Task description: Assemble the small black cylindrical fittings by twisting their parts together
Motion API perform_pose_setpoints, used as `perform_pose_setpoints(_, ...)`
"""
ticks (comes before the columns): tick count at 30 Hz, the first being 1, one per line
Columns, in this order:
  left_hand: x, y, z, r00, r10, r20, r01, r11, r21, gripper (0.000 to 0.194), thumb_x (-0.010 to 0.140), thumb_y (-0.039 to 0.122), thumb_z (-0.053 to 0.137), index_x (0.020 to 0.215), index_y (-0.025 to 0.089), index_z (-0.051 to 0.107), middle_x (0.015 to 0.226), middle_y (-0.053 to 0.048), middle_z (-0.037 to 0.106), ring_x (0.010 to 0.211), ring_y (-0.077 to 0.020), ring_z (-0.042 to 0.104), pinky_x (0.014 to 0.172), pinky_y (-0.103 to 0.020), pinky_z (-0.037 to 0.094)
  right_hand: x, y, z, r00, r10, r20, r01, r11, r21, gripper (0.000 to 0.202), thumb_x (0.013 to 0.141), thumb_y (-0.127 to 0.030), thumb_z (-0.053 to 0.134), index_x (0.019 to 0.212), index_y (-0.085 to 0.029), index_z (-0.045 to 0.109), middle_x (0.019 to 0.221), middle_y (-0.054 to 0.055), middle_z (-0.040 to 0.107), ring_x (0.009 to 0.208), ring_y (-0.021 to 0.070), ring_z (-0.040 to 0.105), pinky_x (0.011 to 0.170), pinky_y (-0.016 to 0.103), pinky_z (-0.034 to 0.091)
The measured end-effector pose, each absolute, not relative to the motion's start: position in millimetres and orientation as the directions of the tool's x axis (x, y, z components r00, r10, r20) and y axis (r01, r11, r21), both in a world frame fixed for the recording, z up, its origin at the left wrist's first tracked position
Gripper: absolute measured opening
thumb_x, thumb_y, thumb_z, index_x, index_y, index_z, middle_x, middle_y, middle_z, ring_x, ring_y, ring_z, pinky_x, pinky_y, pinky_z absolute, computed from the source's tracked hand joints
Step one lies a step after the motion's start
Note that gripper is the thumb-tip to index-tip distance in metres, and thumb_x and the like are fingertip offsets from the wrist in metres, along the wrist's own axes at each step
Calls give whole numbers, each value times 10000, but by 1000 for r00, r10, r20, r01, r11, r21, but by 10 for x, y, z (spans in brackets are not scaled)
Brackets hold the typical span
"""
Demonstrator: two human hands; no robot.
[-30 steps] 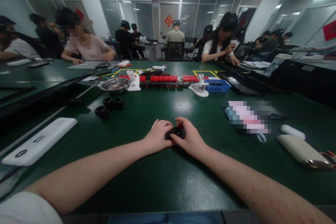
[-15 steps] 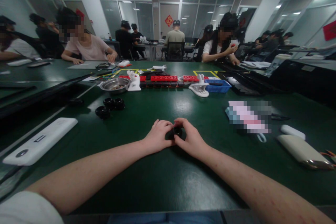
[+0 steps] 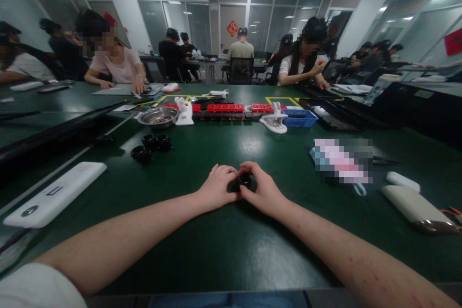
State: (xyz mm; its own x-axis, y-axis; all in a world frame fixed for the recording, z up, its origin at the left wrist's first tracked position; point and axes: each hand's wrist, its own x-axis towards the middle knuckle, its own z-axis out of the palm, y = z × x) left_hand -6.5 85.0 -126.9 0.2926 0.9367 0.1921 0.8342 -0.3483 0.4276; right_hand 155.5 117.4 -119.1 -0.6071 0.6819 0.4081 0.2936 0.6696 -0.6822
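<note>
Desk (image 3: 216,250) in green spans our view. White device (image 3: 59,192) lies at left. Our left hand (image 3: 218,185) and right hand (image 3: 265,191) meet mid-desk, fingers (image 3: 251,165) curled, holding a part between them. Three black pieces (image 3: 155,143) sit ahead-left, well apart. Black part (image 3: 244,181), partly hidden: we can't tell if it touches the desk.

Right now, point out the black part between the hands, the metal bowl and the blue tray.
Black part (image 3: 244,181): head view, on its upper side.
Metal bowl (image 3: 146,116): head view, on its inner wall, toward the left.
Blue tray (image 3: 299,122): head view, on its near wall.
</note>
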Motion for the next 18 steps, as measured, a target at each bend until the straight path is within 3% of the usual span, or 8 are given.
perform_pose_setpoints(4,-70,854,-1273,291,938,188,837,-345,425,325,684,357,612,958,192,553,1071,-51,529,1053,-242,444,998,-508,214,1572,1162,-1188,-627,648,432,285,707,-647,527,640,-80,529,1137,-178,381,1072,86,524,1006,212,498,899,392,394)
perform_pose_setpoints(10,-65,850,-1252,302,935,188,832,-355,426,284,678,346,617,910,190,568,1055,-49,531,1028,-239,457,981,-516,237,1531,1183,-1224,-532,737,417,394,651,-648,495,635,-242,656,1072,-167,436,918,68,530,869,222,527,792,394,449)
perform_pose_setpoints(13,-69,851,-1263,299,936,187,831,-352,431,304,687,339,608,953,199,558,1063,-50,529,1037,-239,452,987,-521,225,1534,1183,-1214,-569,722,393,354,646,-676,445,652,-165,601,1065,-169,434,916,59,545,856,199,542,801,369,451)
perform_pose_setpoints(18,-74,857,-1285,290,939,187,836,-344,428,344,677,328,614,986,194,545,1085,-58,524,1066,-249,438,1004,-521,198,1567,1159,-1179,-667,621,411,251,707,-661,560,642,-72,518,1171,-176,366,1119,92,512,1039,206,488,921,384,382)
